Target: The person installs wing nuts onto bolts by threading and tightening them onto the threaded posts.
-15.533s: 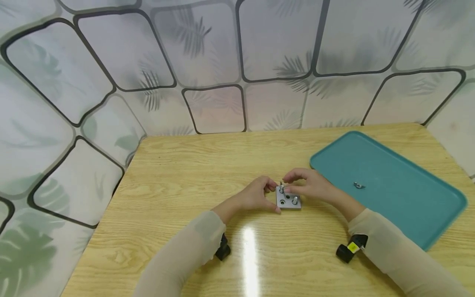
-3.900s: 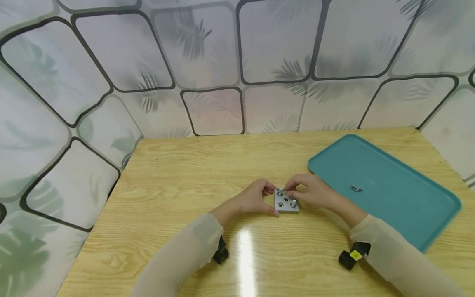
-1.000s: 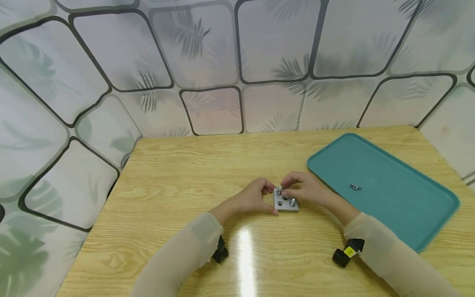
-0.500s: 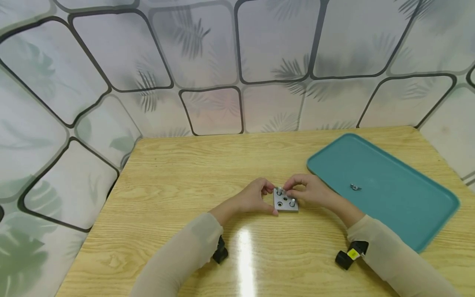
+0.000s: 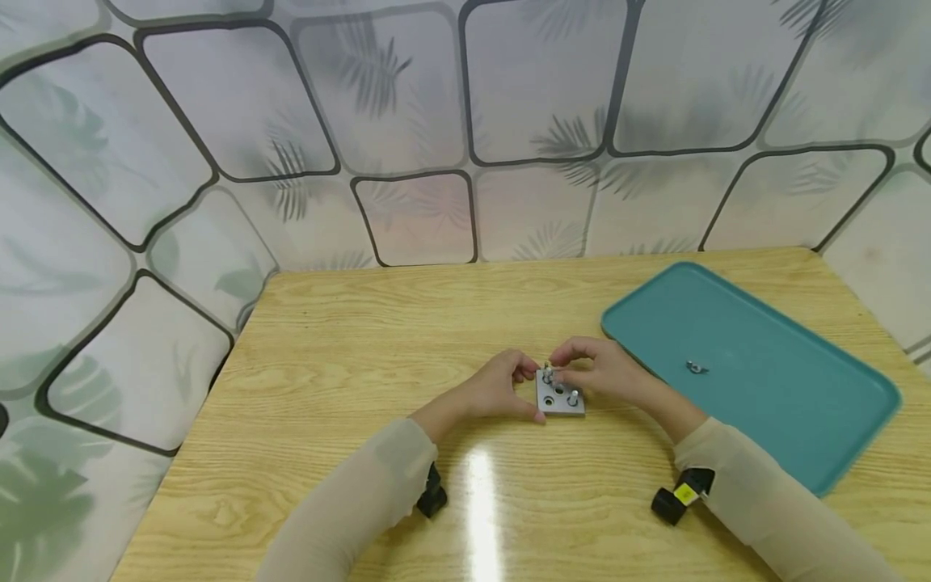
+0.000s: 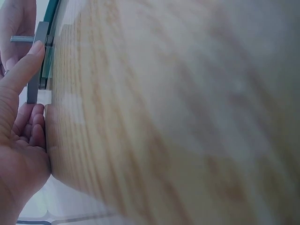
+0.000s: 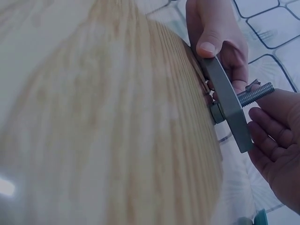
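A grey metal plate (image 5: 566, 402) with holes lies at mid-table, with bolts standing up through it. My left hand (image 5: 502, 386) grips its left side, the thumb at the near corner and the fingers at the far one. At the far-left bolt, my right hand (image 5: 600, 368) pinches a small wing nut (image 5: 548, 374), mostly hidden by thumb and forefinger. The near-right bolt (image 5: 574, 398) bears no nut that I can see. In the right wrist view a threaded bolt (image 7: 259, 95) sticks out of the plate, its head on the underside.
A teal tray (image 5: 785, 404) lies to the right on the wooden table (image 5: 378, 339), with one wing nut (image 5: 696, 367) on it. A patterned cloth wall (image 5: 407, 218) rises behind the table and along its left.
My right thumb and fingers have shifted back and forth at the far-left bolt, the wrist turning with them. Over the last half second they moved slightly left. My left hand keeps the plate still.
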Motion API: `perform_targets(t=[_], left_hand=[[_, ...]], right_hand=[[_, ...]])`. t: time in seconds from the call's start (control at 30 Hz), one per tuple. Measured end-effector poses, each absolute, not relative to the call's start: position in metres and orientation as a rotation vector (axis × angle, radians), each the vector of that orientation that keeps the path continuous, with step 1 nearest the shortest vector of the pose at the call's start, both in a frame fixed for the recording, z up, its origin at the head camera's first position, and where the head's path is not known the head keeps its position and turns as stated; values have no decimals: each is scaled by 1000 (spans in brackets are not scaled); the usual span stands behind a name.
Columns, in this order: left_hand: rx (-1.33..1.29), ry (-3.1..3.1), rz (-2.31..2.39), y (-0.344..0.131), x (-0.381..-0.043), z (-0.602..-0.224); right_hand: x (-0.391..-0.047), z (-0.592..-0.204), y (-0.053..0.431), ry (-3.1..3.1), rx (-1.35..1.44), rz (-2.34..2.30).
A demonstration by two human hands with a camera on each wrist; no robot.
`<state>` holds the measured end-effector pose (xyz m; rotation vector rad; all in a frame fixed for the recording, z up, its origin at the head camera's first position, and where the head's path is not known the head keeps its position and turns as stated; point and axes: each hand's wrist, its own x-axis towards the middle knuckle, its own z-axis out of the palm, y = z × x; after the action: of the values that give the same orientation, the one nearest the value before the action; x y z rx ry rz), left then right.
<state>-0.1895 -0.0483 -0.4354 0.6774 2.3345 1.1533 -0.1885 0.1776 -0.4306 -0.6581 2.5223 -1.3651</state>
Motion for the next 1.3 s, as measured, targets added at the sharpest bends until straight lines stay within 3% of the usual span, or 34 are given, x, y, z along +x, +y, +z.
perform_targets(t=[0.67, 1.03, 1.3], left_hand=[[685, 2343, 1131, -48, -188, -435], [687, 2343, 1131, -48, -189, -434], [683, 2336, 1134, -48, -189, -433]], right_hand=[[-186, -431, 174, 2547, -653, -1349], [-179, -430, 178, 2565, -856, -1421], [-181, -430, 177, 2573, -755, -1406]])
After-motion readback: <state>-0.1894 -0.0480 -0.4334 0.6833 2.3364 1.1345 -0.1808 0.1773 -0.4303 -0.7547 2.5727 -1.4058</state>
